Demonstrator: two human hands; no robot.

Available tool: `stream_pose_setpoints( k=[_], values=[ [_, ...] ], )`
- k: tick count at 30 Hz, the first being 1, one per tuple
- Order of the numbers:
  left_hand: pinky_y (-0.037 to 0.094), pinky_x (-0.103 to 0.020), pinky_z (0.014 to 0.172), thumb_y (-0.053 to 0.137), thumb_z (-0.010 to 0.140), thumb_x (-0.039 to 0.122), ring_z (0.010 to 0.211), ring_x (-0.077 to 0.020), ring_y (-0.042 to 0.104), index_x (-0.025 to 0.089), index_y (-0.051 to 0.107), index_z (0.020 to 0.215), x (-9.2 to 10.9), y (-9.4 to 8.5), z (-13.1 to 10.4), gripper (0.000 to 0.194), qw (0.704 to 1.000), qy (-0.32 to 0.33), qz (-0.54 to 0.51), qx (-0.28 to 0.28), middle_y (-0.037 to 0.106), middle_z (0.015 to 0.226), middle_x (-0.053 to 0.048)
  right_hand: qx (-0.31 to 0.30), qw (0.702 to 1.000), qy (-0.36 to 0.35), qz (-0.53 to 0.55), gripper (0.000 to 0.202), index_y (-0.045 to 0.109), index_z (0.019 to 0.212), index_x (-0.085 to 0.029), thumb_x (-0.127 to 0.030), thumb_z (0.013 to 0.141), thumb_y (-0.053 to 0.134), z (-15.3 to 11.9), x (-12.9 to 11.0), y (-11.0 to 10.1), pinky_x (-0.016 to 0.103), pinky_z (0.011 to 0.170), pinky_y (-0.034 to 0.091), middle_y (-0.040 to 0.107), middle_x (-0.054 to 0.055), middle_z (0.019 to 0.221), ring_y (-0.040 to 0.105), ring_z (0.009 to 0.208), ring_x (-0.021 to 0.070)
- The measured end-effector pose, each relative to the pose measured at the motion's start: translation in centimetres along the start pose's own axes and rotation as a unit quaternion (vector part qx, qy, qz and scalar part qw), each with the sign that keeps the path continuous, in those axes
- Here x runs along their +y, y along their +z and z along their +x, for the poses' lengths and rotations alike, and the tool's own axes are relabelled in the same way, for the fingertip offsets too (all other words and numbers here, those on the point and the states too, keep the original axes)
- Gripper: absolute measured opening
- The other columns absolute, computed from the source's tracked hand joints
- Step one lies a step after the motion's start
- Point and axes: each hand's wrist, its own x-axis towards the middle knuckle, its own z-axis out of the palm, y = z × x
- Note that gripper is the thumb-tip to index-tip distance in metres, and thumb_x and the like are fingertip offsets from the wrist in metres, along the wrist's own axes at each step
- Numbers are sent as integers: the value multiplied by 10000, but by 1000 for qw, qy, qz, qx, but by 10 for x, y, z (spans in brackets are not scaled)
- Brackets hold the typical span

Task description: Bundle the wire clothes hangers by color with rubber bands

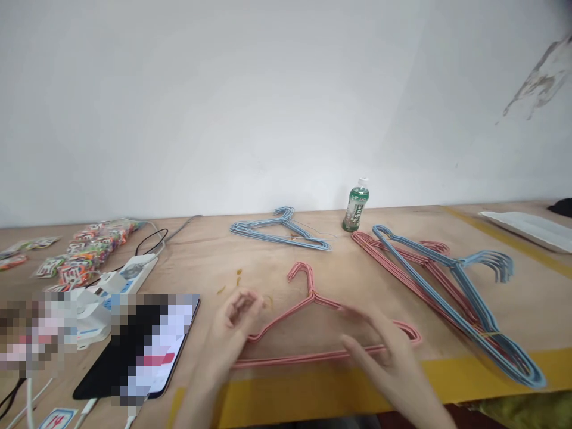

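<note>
Pink wire hangers (308, 357) lie together on the wooden table in front of me, hooks pointing away and to the left. My left hand (239, 316) is over their left end, its fingers curled together; whether something small is between them is hidden. Over the right shoulder of the same hangers is my right hand (375, 348), fingers and thumb spread, holding nothing. To the right, a bundle of blue hangers (480, 298) rests across a bundle of pink hangers (402, 275). More blue hangers (281, 235) lie near the wall.
A green-labelled bottle (356, 205) stands by the wall. On the left are a tablet (138, 345), a power strip (138, 274) with cables, and small colourful packets (89, 253). A white tray (529, 229) sits at the far right. Yellow tape (313, 396) runs along the table's front edge.
</note>
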Motion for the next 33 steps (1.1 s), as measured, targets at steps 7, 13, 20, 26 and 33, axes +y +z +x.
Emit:
stream_pose_setpoints(
  k=[7, 13, 20, 26, 33],
  values=[
    [504, -240, 758, 660, 773, 388, 815, -155, 625, 205, 623, 812, 9, 45, -43, 190, 993, -30, -105, -34, 648, 805, -11, -122, 944, 77, 297, 266, 629, 985, -196, -430, 899, 537, 14, -36, 56, 238, 600, 443, 623, 23, 812, 561, 685, 129],
    [467, -218, 716, 719, 742, 337, 782, -126, 565, 203, 595, 835, 6, 48, -52, 205, 964, -93, -250, -3, 595, 783, 5, -122, 899, 104, 408, 277, 566, 786, -176, -437, 877, 584, 7, -20, 75, 219, 550, 375, 508, -32, 647, 459, 581, 86],
    [429, -215, 617, 719, 756, 314, 657, -85, 484, 213, 566, 834, 2, 45, -56, 199, 840, -169, -514, -45, 445, 696, 36, -167, 862, 95, 470, 282, 565, 735, -164, -412, 858, 620, 8, -24, 71, 232, 626, 389, 521, -13, 705, 483, 650, 98],
    [171, -123, 334, 758, 717, 361, 398, 4, 308, 268, 581, 964, -13, 42, -67, 318, 785, -268, -543, -127, 423, 648, 87, -199, 758, 193, 590, 371, 461, 660, -179, -467, 854, 592, 4, -16, 66, 193, 453, 286, 422, -47, 605, 401, 483, 62],
    [112, -156, 380, 752, 699, 475, 359, 14, 247, 187, 659, 855, -28, 43, -81, 341, 840, -283, -355, -296, 478, 497, 67, -177, 819, 218, 500, 421, 444, 641, -183, -519, 854, 586, -4, -1, 60, 207, 411, 111, 238, -106, 488, 137, 419, 43]
  ],
)
